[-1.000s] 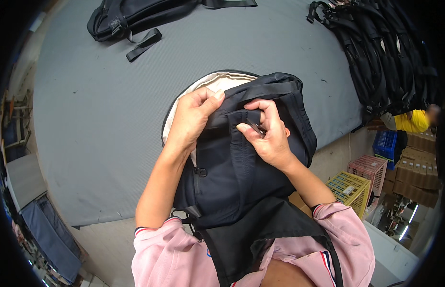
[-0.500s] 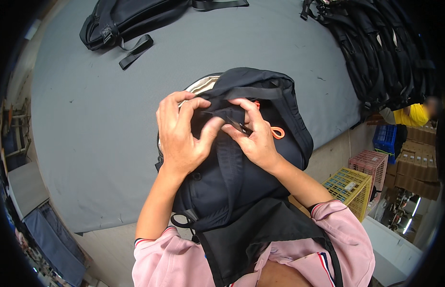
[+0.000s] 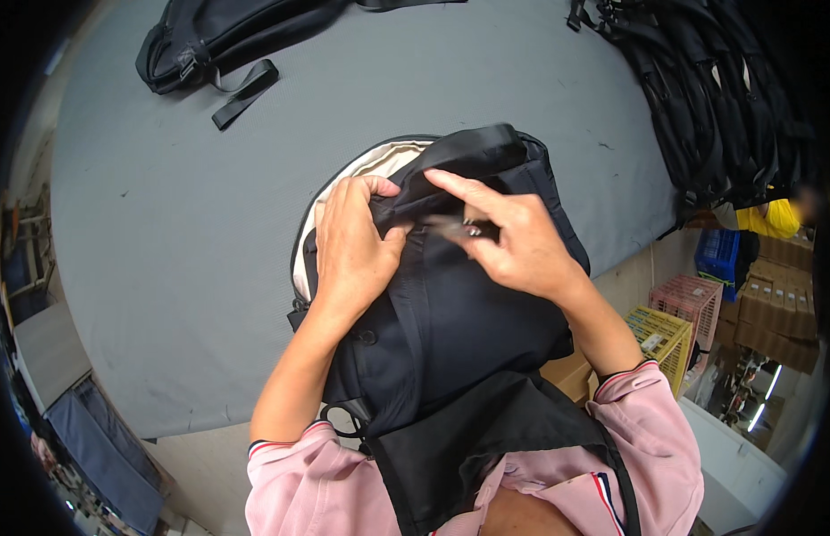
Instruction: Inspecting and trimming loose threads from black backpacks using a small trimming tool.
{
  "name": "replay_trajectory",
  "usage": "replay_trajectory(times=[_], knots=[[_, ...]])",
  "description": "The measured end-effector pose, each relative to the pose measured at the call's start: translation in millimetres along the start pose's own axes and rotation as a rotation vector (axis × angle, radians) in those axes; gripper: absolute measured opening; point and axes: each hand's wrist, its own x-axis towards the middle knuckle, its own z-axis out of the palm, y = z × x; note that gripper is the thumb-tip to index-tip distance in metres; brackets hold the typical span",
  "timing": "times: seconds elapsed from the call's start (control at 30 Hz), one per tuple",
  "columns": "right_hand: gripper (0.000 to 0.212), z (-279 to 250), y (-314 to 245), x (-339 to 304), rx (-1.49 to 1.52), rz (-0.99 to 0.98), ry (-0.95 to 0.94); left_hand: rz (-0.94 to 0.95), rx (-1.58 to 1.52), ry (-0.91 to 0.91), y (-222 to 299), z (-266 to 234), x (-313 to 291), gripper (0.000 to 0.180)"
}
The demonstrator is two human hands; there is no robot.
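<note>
A dark navy backpack [image 3: 486, 304] lies on the grey-covered table in front of me. Its pale lining [image 3: 386, 163] shows along the open upper left edge. My left hand [image 3: 354, 246] is closed on the bag's dark fabric near a black webbing strap [image 3: 473, 154], pinching a fold between thumb and fingers. In my right hand [image 3: 522, 237] is a small pair of thread snips [image 3: 452, 227], smeared by motion, with the blades toward the pinched fold. That hand's index finger stretches out to the strap. Its other fingers are mostly hidden.
Another black backpack [image 3: 245, 45] lies at the far left of the table [image 3: 183, 268], its strap trailing. Several black bags [image 3: 709, 107] are piled at the far right. Beyond the right edge stand yellow [image 3: 660, 339], pink [image 3: 687, 304] and blue crates, cardboard boxes [image 3: 776, 308] and a person in yellow [image 3: 772, 217].
My right hand has moved to the right, with the snips pulled away from my left thumb. The bag has shifted, baring more lining, and the orange loop is out of sight.
</note>
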Motion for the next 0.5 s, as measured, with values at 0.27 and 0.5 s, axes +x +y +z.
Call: replay_trajectory(times=[0.27,0.5], knots=[[0.025,12.2,-7.3,29.3,-0.072,-0.059,0.233,-0.178,-0.158,0.035,-5.3,6.9,16.8,0.039],[0.018,6.0,3.2,32.5,-0.173,-0.122,0.157,-0.122,-0.118,0.103,-8.2,11.6,13.0,0.040]])
